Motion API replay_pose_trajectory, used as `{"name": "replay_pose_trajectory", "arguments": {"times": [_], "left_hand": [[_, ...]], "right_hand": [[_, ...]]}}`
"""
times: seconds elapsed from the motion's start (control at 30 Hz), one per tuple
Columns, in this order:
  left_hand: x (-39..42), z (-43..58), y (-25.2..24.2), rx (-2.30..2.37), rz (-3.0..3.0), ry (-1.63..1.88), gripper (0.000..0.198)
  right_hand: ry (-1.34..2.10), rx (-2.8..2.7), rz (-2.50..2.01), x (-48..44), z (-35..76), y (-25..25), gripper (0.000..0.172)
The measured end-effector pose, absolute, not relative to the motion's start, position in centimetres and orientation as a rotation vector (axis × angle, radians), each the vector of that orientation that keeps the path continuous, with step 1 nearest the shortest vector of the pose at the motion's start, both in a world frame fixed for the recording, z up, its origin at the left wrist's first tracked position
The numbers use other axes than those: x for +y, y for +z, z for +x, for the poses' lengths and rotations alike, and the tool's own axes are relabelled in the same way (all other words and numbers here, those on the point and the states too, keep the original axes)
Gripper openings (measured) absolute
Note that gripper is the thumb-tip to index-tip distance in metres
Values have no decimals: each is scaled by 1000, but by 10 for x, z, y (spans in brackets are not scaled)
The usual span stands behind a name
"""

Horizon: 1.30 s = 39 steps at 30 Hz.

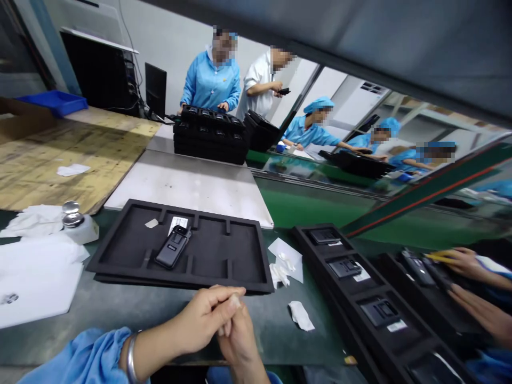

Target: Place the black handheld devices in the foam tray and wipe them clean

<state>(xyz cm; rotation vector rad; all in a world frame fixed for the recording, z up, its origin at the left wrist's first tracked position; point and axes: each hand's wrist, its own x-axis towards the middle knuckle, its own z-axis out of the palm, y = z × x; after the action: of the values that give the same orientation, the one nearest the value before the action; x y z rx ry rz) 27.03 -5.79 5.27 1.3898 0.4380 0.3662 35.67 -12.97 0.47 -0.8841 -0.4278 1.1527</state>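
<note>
My left hand (202,317), with a silver bangle at the wrist, is closed against my right hand (240,333) at the table's front edge. Their fingers are pressed together, and no object shows between them. Just beyond lies a black foam tray (212,248) with several compartments, stacked on another. One black handheld device (173,247) rests tilted in it, its camera end toward the back. A white printed label (178,224) lies partly behind the device, and a small beige paper piece (151,223) sits to its left. Neither hand touches the device.
Left are a white dispenser bottle (82,228), crumpled tissues (36,220) and a white sheet (40,282). Right are paper scraps (301,316) and a foam tray of devices (348,282). A co-worker's hands (476,266) hold something yellow. Behind, people stand near stacked trays (210,141).
</note>
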Motion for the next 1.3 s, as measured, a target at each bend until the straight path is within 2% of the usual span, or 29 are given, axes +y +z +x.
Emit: {"name": "replay_pose_trajectory", "arguments": {"times": [0.07, 0.13, 0.33, 0.53, 0.73, 0.83, 0.9, 1.07, 1.3], "left_hand": [[-54, 270, 57, 409, 1286, 313, 68], [-50, 271, 60, 409, 1199, 326, 68], [-45, 277, 55, 455, 1106, 293, 54], [-39, 274, 52, 391, 953, 162, 36], [-43, 272, 51, 381, 845, 131, 37], [-45, 271, 51, 348, 803, 169, 51], [-45, 270, 53, 280, 804, 190, 57], [-42, 267, 56, 317, 967, 200, 42], [-41, 262, 47, 303, 941, 181, 41]], "right_hand": [[1286, -399, -724, -131, 359, 10, 68], [1399, -391, -569, -131, 360, 14, 72], [1598, -411, -189, -130, 356, 14, 79], [1662, -452, -50, -131, 347, 14, 78], [1677, -560, 174, -126, 336, 8, 74], [1681, -534, 275, -123, 335, 5, 72], [1681, -546, 313, -120, 334, 5, 72], [1643, -521, 360, -118, 328, 5, 72], [1662, -439, 157, -129, 328, -23, 75]]}}
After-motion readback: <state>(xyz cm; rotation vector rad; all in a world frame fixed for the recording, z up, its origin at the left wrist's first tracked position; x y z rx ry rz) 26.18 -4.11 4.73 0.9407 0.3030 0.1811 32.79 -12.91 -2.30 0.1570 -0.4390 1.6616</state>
